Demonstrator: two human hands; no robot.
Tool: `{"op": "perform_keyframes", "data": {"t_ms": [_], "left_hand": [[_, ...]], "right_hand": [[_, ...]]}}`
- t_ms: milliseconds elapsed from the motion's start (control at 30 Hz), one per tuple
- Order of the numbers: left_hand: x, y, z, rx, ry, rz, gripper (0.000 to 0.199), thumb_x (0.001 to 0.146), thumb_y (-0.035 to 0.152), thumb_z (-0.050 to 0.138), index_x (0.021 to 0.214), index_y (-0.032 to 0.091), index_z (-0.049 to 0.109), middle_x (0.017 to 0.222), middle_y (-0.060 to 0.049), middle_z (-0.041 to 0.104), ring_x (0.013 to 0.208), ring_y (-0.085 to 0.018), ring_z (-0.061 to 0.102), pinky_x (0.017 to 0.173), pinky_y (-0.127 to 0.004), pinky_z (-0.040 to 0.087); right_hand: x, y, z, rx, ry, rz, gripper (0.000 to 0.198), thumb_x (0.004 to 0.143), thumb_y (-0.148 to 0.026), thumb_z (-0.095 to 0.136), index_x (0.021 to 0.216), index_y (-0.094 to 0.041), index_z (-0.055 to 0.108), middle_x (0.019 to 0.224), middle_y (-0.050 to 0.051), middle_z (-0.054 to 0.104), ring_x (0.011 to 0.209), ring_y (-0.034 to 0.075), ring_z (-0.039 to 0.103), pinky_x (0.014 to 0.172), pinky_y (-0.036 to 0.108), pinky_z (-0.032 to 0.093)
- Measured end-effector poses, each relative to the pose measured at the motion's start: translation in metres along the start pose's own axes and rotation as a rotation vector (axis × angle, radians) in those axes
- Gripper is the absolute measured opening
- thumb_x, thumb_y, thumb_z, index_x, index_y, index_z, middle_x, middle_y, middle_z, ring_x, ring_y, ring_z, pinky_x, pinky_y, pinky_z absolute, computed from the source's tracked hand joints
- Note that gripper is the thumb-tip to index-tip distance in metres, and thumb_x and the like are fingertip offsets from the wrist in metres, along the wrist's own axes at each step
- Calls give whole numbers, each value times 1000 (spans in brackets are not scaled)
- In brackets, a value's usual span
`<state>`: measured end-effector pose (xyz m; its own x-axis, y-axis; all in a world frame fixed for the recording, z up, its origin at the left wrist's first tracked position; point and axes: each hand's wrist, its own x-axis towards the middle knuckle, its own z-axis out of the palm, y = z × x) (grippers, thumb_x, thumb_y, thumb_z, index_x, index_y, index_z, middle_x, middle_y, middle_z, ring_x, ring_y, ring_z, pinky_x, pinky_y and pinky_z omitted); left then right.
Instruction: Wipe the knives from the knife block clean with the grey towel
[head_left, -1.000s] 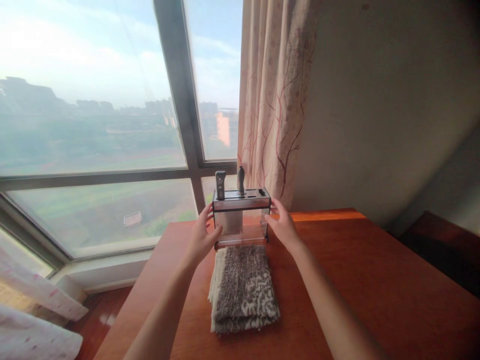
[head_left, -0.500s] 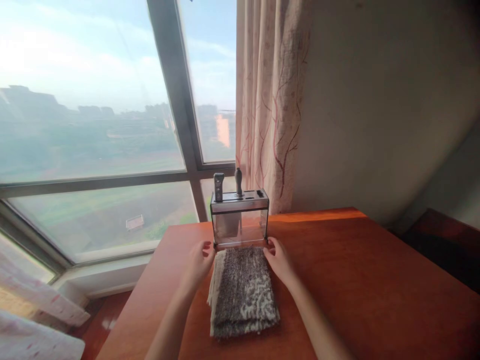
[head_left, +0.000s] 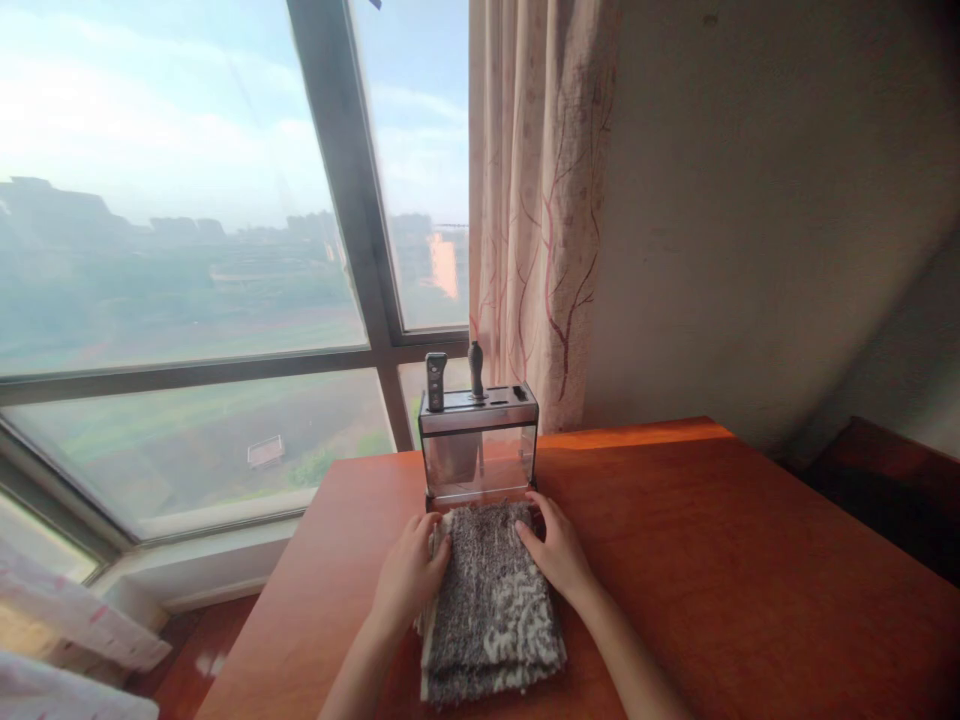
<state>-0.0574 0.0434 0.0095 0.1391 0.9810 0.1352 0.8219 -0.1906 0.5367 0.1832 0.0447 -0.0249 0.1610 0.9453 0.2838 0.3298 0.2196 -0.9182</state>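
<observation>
A folded grey and white towel (head_left: 491, 600) lies on the table in front of me, its pile shaggy and its layers showing at the left edge. My left hand (head_left: 411, 565) is closed on its far left edge, thumb on top. At the far right corner, my right hand (head_left: 559, 550) has its thumb on the towel and its other fingers around the side. Just beyond stands a clear-sided knife block (head_left: 480, 455) with a dark top. Two handles rise from it: a flat black knife handle (head_left: 435, 382) and a rounded dark handle (head_left: 476, 370). A broad blade shows through the front.
The reddish-brown wooden table (head_left: 675, 560) extends to both sides. Behind it hang a patterned curtain (head_left: 547, 220) and a large window with a grey frame (head_left: 345, 170). A pale wall (head_left: 735, 230) is at the right, another curtain (head_left: 67, 610) at lower left.
Both hands have moved back toward me from beside the knife block's base onto the towel's far edges. The view has shifted slightly; the block stays in place.
</observation>
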Motion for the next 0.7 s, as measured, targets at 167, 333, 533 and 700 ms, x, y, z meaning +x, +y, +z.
{"op": "perform_keyframes", "data": {"t_ms": [167, 333, 533, 700], "left_hand": [[-1, 4, 1, 9, -17, -7, 30, 89, 32, 41, 114, 19, 53, 115, -13, 59, 104, -27, 61, 84, -38, 46], [-1, 8, 1, 23, -33, -15, 31, 90, 32, 40, 116, 20, 52, 117, -12, 58, 104, -27, 60, 84, -37, 45], [-2, 7, 6, 19, -17, 1, 31, 91, 32, 39, 117, 20, 50, 119, -11, 57, 103, -25, 61, 83, -34, 45], [-1, 7, 9, 41, -1, 0, 30, 90, 33, 40, 117, 22, 51, 118, -10, 58, 101, -24, 62, 81, -34, 45]], "right_hand": [[1, -8, -2, 248, 2, 136, 39, 73, -30, 64, 111, -22, 60, 102, 7, 66, 92, 24, 64, 85, 39, 52], [2, -12, -4, 452, -19, 221, 39, 71, -31, 68, 109, -21, 60, 103, 7, 67, 95, 24, 64, 84, 37, 50], [3, -13, -6, 687, -58, 340, 43, 69, -34, 75, 108, -24, 63, 108, 3, 68, 101, 20, 61, 91, 31, 44], [0, -22, -10, 699, -303, 409, 39, 73, -43, 73, 97, -13, 71, 92, 10, 73, 90, 27, 66, 86, 41, 46]]}}
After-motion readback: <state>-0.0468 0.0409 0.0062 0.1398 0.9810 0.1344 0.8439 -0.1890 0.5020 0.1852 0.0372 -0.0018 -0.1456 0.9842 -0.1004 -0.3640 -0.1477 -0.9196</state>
